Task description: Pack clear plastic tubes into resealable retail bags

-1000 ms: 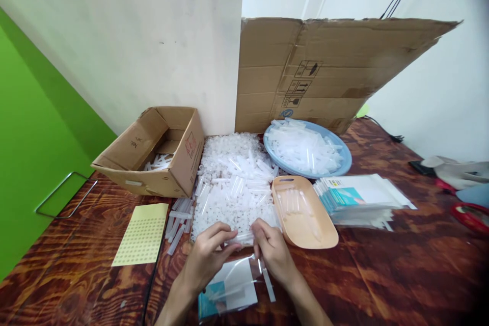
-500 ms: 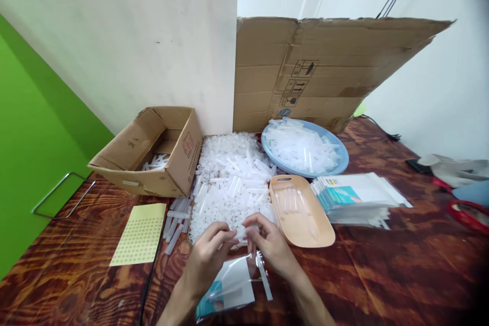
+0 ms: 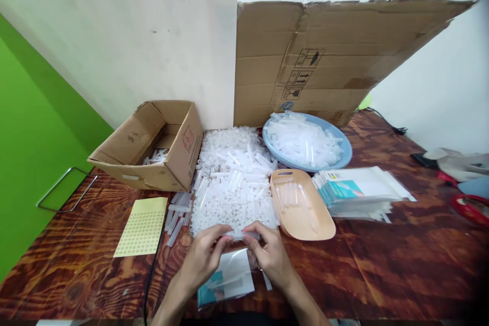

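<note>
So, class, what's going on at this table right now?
A person holds a small clear plastic tube between the fingertips of the left hand and the right hand, just above a clear packet lying on the wooden table. Behind the hands is a big pile of tubes, with a beige tray, a blue dish, a packet stack and a cardboard box around it.

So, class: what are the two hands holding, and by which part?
A small clear plastic tube, held level; left hand pinches one end, right hand the other.
</note>
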The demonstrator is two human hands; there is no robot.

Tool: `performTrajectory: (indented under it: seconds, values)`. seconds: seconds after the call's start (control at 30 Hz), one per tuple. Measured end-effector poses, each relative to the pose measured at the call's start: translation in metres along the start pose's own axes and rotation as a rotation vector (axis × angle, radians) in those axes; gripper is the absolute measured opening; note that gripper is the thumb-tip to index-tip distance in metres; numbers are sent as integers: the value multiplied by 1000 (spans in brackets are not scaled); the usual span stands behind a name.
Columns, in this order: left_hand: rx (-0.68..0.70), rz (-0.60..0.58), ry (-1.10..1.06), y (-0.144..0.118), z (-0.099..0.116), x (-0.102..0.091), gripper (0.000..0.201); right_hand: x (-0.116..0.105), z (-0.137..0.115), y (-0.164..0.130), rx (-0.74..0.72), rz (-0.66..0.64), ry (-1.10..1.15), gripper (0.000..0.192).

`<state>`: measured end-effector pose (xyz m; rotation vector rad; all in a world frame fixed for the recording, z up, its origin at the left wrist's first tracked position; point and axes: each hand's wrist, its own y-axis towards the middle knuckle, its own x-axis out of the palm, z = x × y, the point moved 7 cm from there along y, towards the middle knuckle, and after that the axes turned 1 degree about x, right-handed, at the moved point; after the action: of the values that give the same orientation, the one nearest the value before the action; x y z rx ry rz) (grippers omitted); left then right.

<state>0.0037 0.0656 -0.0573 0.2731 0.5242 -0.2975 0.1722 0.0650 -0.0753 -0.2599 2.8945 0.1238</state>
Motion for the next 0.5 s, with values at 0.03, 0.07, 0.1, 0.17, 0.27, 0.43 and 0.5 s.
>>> performTrajectory:
  seconds: [0.03,0.07,0.1,0.17,0.27,0.43,0.5]
  values:
    - [102,16,55,-2,5,-3,19,5,6,-2,82,-21,73,25]
    - [192,24,101,-5,10,-5,18,10,12,-5,157,-43,157,31]
    - [265,17,141,-8,13,-6,18,16,17,-7,228,-72,246,36]
    - [346,-30,212,-13,15,-3,20,27,25,-10,359,-148,403,44]
    - [321,-155,275,-18,8,7,28,20,24,-9,433,-177,387,45]
    - [-77,-303,440,-40,-31,20,22,-52,-12,-15,111,133,-102,19]
    - [-248,-333,482,-54,-43,19,34,-71,-16,-26,39,156,-188,15]
